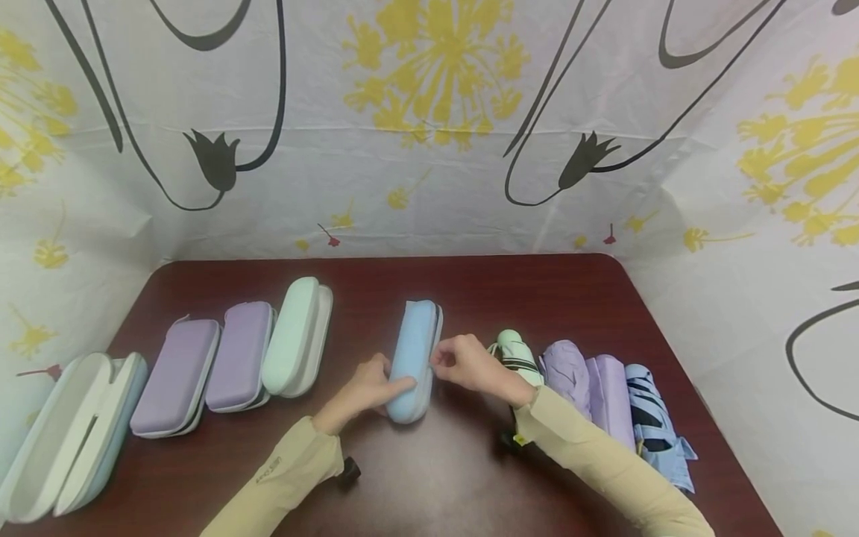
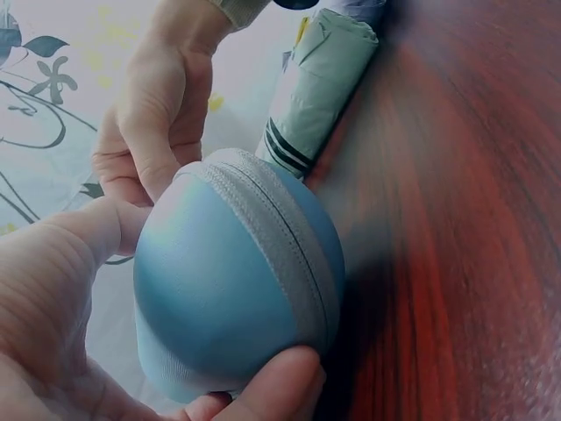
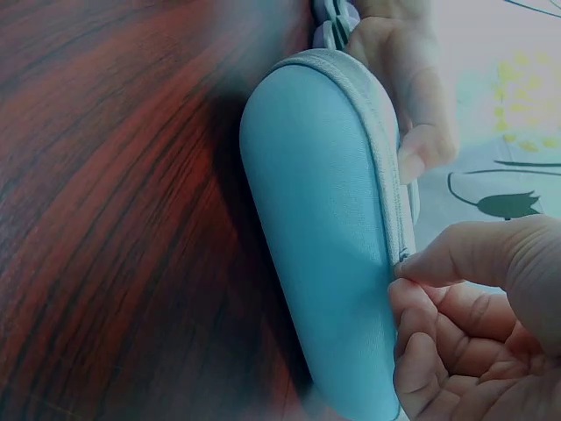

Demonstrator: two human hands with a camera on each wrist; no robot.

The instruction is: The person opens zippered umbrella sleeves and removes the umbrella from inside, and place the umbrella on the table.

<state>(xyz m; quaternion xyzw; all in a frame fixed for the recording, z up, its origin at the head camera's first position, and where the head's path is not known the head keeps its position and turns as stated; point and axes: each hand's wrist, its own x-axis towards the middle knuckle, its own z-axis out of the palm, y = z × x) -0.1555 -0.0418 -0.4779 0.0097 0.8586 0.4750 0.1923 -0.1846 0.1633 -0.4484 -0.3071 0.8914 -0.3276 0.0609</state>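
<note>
A light blue zippered hard case (image 1: 414, 341), long with rounded ends, lies on the table in front of me. My left hand (image 1: 373, 383) grips its near end, the thumb on top and the fingers at its left side. At the case's right side, my right hand (image 1: 470, 362) pinches the zipper pull (image 3: 404, 259) between thumb and forefinger. The pull itself is mostly hidden by the fingertips. A grey zipper band (image 2: 276, 237) runs around the case, and its two halves meet at the rounded end in the left wrist view.
To the left lie an open pale blue case (image 1: 74, 440), two purple cases (image 1: 176, 377) and a mint green case (image 1: 291, 335). Folded umbrellas stand in a row at right: mint green (image 1: 513, 350), two purple ones (image 1: 567, 373) and a blue one (image 1: 654, 418). Patterned cloth (image 1: 429, 194) surrounds the table.
</note>
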